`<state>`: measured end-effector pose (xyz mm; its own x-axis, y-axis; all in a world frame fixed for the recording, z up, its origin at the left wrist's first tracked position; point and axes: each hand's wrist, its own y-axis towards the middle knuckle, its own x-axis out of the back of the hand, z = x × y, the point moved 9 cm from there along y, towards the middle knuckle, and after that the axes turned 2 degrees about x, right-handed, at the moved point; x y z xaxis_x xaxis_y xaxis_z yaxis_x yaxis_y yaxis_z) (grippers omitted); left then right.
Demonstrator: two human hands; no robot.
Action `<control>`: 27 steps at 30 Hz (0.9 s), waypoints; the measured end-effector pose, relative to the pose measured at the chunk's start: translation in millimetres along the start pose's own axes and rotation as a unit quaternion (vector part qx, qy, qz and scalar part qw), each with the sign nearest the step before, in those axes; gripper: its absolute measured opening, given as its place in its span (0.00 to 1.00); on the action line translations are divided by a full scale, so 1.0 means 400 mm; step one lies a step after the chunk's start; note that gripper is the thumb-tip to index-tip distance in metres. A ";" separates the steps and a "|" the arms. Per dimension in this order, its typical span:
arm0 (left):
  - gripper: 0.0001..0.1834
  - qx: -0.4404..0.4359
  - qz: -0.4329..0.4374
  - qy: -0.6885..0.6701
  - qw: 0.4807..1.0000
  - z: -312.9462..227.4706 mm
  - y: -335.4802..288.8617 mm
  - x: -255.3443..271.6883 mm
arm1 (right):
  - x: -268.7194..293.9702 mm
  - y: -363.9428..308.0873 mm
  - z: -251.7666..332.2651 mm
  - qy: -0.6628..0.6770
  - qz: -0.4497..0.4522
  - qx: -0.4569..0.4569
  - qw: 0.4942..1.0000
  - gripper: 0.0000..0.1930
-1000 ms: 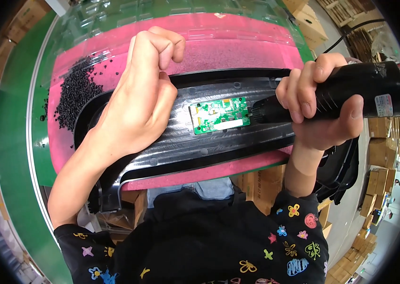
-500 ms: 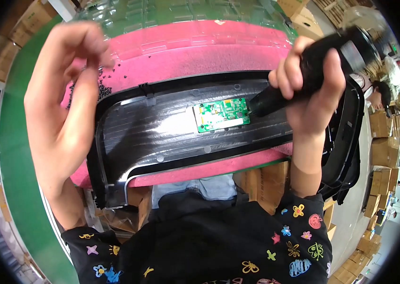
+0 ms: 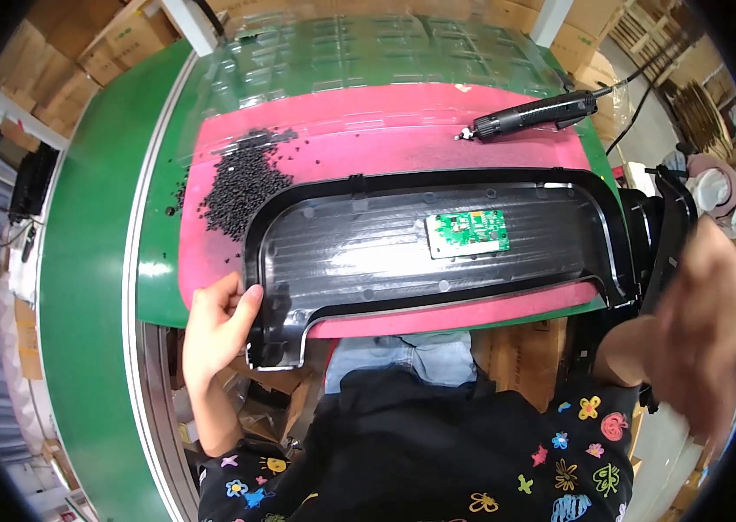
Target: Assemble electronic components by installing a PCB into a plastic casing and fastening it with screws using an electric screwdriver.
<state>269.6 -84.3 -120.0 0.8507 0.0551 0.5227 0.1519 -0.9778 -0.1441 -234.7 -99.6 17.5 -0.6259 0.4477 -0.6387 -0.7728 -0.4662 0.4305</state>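
A long black plastic cover lies hollow side up on the pink mat, and a green circuit board sits inside it, right of the middle. My left hand grips the cover's lower left edge, thumb on the rim and fingers curled at its outer side. Off to the right my right hand is smeared by motion, close to some more black covers; its fingers do not show clearly. A black electric screwdriver rests on the far right of the mat, apart from both hands.
A heap of small black screws lies on the pink mat beyond the cover's left end. Clear plastic trays span the back of the green table. Cardboard boxes stand behind, and a cable trails from the screwdriver.
The screwdriver has left my right hand and now lies on the mat. My right hand has swung out right. My left hand has come down from the air onto the cover's edge.
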 end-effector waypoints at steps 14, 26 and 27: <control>0.12 -0.192 -0.113 0.089 0.971 0.139 -0.089 0.032 | -0.501 0.222 0.549 0.282 0.374 0.339 0.816 0.16; 0.12 -0.117 -0.115 0.045 0.985 0.088 0.023 -0.013 | -0.440 0.049 0.299 0.198 0.535 0.300 0.765 0.13; 0.12 -0.079 -0.115 0.032 0.990 0.087 -0.009 -0.058 | -0.395 -0.002 0.300 0.176 0.570 0.271 0.755 0.13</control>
<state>266.9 -75.3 -160.7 0.7680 0.2722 0.5797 0.2530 -0.9605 0.1158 -147.7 -78.5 194.7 -0.9240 -0.2846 0.2552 0.2580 0.0282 0.9657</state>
